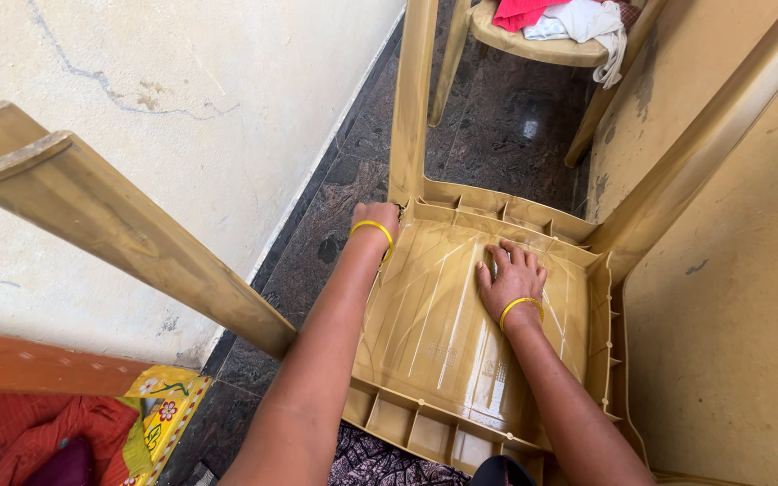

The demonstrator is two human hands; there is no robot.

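Left hand [376, 219] grip clenched on upturned plastic chair's [447, 360] far-left corner; right hand [508, 279] released, flat on seat underside.

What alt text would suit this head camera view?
Two bare hands rest on the underside of an upturned tan plastic chair: the left hand grips its far left corner, the right hand presses flat on the seat.
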